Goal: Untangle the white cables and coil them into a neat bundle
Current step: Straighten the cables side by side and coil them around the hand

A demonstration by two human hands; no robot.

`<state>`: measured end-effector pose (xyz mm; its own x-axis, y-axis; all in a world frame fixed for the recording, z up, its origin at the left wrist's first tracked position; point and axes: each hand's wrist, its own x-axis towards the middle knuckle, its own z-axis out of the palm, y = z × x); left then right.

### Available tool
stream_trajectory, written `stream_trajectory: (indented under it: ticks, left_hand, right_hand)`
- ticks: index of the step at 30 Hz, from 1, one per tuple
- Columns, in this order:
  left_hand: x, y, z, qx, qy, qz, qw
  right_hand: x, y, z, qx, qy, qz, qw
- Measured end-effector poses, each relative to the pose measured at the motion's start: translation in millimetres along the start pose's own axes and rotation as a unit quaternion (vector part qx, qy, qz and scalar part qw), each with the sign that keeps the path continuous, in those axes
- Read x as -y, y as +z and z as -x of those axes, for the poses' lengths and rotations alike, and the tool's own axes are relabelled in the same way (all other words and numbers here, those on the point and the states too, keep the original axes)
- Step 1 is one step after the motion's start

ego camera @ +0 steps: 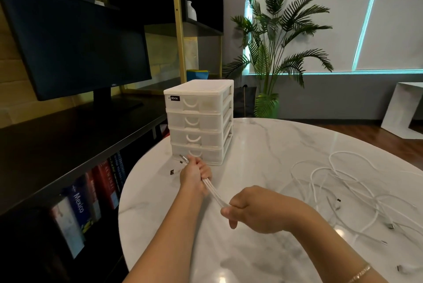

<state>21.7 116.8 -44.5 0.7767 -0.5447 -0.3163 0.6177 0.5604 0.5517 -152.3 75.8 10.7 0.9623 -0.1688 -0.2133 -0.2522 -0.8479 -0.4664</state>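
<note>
Hidden inside the left hand [194,174]: the stretch of thin white cables [215,193] that passes through its closed fist, fingers curled round several strands at once. Poking out beyond the knuckles, a few small metallic plugs [183,159], too small to tell apart by type. Pulled taut and straight between the two fists, three or so smooth round strands lying side by side. Swallowed again by the right hand [256,210], gripping the same strands with thumb and curled fingers; exit from that fist concealed behind the wrist. Loosely looped on the right of the round glossy white marble-patterned tabletop [263,145], the remaining slack of cable in overlapping curves, crossings hard to follow, some ends cut off at the frame edge. Scattered among the loops, small dark and silver connectors. Lying alone left of the left fist, one dark plug end [172,172]. Just behind the left fist, a boxy white translucent plastic four-drawer unit [199,120], contents unreadable through frosted fronts. On the right wrist, a thin gold chain bracelet [359,274], partly cropped. Farther back, a flat matte black monitor [75,49], its left edge out of frame, and a feathery green palm plant [281,37].
</note>
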Motion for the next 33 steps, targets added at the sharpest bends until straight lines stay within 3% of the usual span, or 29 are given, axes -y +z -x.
stream_trajectory:
  ticks: [3,6,12,16,19,23,25,27,29,31,33]
  left_hand:
    - [1.7,-0.2,1.9,-0.028,0.030,-0.056,0.998]
    - [-4.4,-4.9,-0.4,-0.065,0.038,-0.038,0.996]
    - [-7.3,-4.1,1.3,-0.017,0.006,-0.008,1.000]
    - [-8.2,-1.7,10.1,-0.026,0.015,0.010,1.000]
    - [-15.3,-1.9,19.4,-0.006,0.002,-0.083,0.997]
    - [-19.4,-0.7,43.2,0.000,-0.049,-0.255,0.966]
    - [-21.3,2.1,57.3,-0.022,-0.028,-0.292,0.956]
    - [-20.7,3.8,65.8,-0.117,0.091,-0.387,0.910]
    - [-15.2,12.9,81.8,-0.140,0.287,-0.472,0.822]
    - [0.5,30.7,99.2,-0.019,0.397,-0.546,0.738]
    - [24.7,46.5,98.2,0.101,0.371,-0.663,0.643]
  right_hand:
    - [4.5,3.1,-0.1,0.009,-0.007,0.015,1.000]
    - [-2.9,-1.1,-4.1,-0.006,0.009,0.028,1.000]
    - [-45.3,-10.5,-16.2,-0.073,0.083,0.042,0.993]
    - [-56.5,-8.7,-19.9,-0.096,0.103,0.043,0.989]
    - [-59.8,-10.9,-22.5,-0.124,0.117,0.039,0.985]
    - [-64.5,-12.6,-23.2,-0.156,0.108,0.040,0.981]
    - [-66.6,-14.9,-20.7,-0.154,0.096,0.032,0.983]
    - [-66.6,-16.4,-19.3,-0.144,0.092,0.031,0.985]
    - [-65.5,-15.9,-20.3,-0.135,0.088,0.038,0.986]
    - [-62.6,-13.9,-21.7,-0.127,0.075,0.053,0.988]
    - [-58.2,-11.9,-21.9,-0.119,0.066,0.064,0.989]
